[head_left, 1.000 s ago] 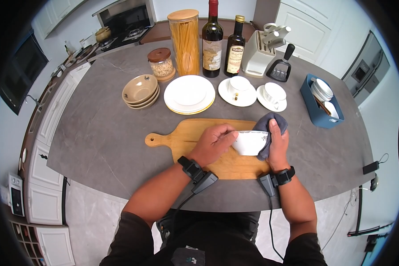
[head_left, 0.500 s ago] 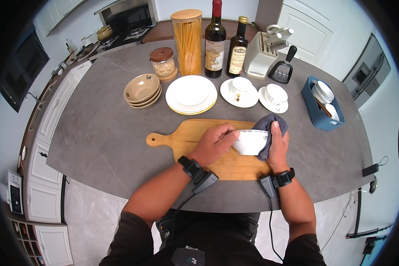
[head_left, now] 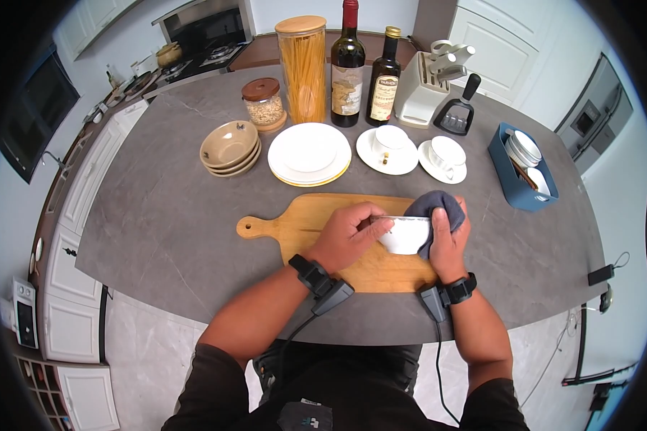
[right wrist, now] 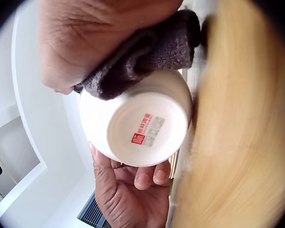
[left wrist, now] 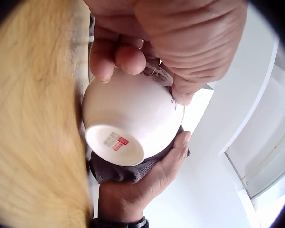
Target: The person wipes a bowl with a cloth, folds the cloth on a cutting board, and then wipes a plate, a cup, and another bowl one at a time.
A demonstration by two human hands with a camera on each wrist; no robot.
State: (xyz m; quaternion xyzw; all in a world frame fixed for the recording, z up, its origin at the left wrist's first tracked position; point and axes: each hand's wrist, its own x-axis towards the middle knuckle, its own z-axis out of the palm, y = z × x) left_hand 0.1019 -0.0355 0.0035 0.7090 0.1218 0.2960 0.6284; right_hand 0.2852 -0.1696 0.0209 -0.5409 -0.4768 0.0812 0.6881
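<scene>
A white bowl with a dark pattern along its rim is held up over the wooden cutting board. My left hand grips its left side, thumb at the rim and fingers behind. On the other side my right hand holds a dark grey cloth wrapped against the bowl's wall and rim. Both wrist views show the bowl's underside, where a red and grey stamp sits inside the foot ring. The cloth lies between my right palm and the bowl in the left wrist view.
Behind the board stand stacked tan bowls, white plates and two cups on saucers. Farther back are a pasta jar, two bottles and a knife block. A blue bin with dishes stands right.
My right hand and the cloth have shifted slightly around the bowl's rim, the thumb now nearer the bowl. The bowl has moved a little left and down; my left hand keeps its grip.
</scene>
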